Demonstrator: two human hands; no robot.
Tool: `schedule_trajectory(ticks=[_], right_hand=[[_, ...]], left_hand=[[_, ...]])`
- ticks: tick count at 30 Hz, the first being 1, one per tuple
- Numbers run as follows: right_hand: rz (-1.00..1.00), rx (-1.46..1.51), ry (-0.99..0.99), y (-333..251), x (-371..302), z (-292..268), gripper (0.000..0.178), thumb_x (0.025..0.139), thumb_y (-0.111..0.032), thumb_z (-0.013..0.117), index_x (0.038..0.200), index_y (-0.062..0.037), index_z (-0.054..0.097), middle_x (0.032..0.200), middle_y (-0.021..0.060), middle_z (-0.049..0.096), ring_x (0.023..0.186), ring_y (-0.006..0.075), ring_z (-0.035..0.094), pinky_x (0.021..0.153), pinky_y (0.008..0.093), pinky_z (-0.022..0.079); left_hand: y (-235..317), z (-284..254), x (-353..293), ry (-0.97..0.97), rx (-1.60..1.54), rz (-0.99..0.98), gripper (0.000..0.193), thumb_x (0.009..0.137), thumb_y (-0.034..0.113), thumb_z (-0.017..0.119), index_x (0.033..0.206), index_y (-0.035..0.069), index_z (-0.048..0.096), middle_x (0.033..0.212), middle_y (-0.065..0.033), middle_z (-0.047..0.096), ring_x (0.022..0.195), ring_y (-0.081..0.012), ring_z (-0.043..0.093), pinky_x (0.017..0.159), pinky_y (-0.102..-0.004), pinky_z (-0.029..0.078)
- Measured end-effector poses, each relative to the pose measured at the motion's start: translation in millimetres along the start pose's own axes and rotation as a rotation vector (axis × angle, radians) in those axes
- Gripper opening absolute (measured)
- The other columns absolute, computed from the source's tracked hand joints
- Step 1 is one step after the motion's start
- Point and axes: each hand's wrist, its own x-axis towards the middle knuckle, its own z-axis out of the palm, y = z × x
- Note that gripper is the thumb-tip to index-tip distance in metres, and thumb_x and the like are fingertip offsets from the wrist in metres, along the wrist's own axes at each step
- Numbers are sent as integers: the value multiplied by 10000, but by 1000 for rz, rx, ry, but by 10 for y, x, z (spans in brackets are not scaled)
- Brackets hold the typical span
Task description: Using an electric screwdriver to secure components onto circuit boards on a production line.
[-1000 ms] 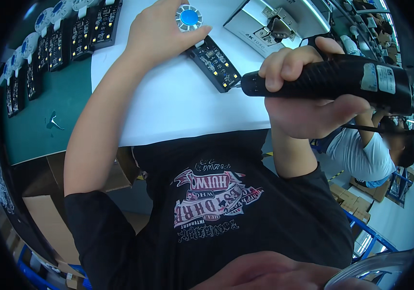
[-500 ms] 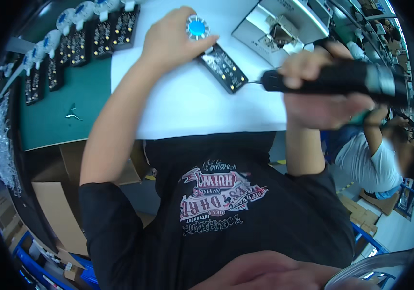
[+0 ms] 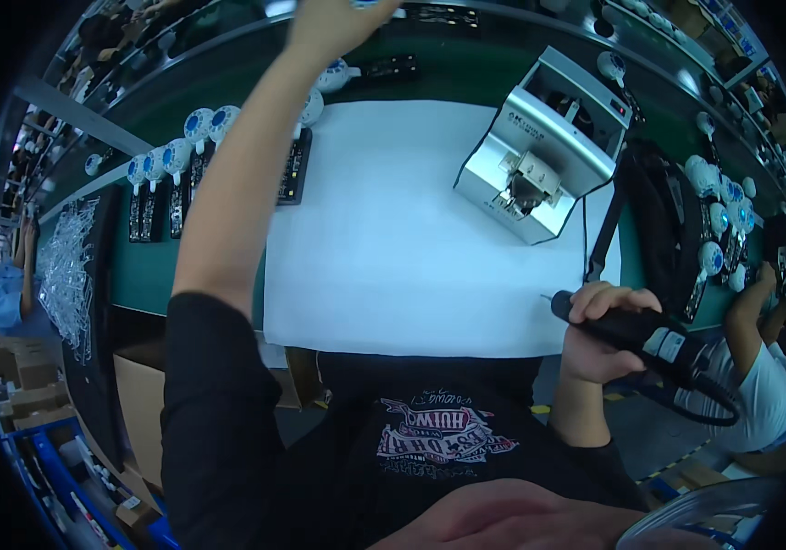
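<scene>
My right hand (image 3: pixel 599 335) is wrapped around a black electric screwdriver (image 3: pixel 636 332), its thin bit pointing left over the edge of a white work sheet (image 3: pixel 393 266). At the top edge, my left hand (image 3: pixel 338 26) reaches far out, partly cut off by the picture. Between its thumb and fingers shows a bit of the round blue-and-white end of a black circuit board (image 3: pixel 443 16), which extends right from the hand. A silver screw feeder (image 3: pixel 549 137) stands on the right of the sheet.
Several black boards with round white-and-blue ends (image 3: pixel 176 160) line the left side. Another such board (image 3: pixel 388 67) lies beyond the sheet. Clear plastic pieces (image 3: pixel 67 266) fill the far left. A black bag (image 3: pixel 659 229) and more boards lie right, near a co-worker in a white shirt (image 3: pixel 751 394).
My left hand has carried the board from the sheet to the far side. The screwdriver has drawn away from it, down and to the right. The view has shifted too.
</scene>
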Motion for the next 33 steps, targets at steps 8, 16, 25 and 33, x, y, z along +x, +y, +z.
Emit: schedule_trajectory(ticks=[8,16,25,33], right_hand=[[15,-6,-28,-43,-38,-40,788,863,-710,693,1291,-80,491,845,85,617,636,185,593,596,299,468],[24,33,20,-62,-52,-24,799,836,-739,699,1248,-87,489,832,77,602,626,199,585,603,326,463],[181,-29,40,-14,-14,100,881,786,-707,769,1278,-58,434,813,84,610,656,196,595,592,312,489],[220,-209,6,-1,170,236,1019,839,-736,692,1489,-53,306,795,76,605,647,171,598,628,321,519]], left_hand=[[477,999,-273,-307,289,-6,612,905,474,717,1274,-6,621,1269,-221,643,1113,-387,689,913,-465,582],[-534,-493,-888,-290,509,300,651,863,412,744,1347,10,580,1306,-201,601,1258,-383,546,1032,-489,465],[-616,-711,-1396,-475,186,292,658,809,227,780,1386,14,548,1293,-223,593,1249,-402,554,1034,-463,477],[-113,-672,-1616,-745,-126,191,566,810,298,785,1267,19,602,1173,-235,647,1087,-416,642,937,-457,523]])
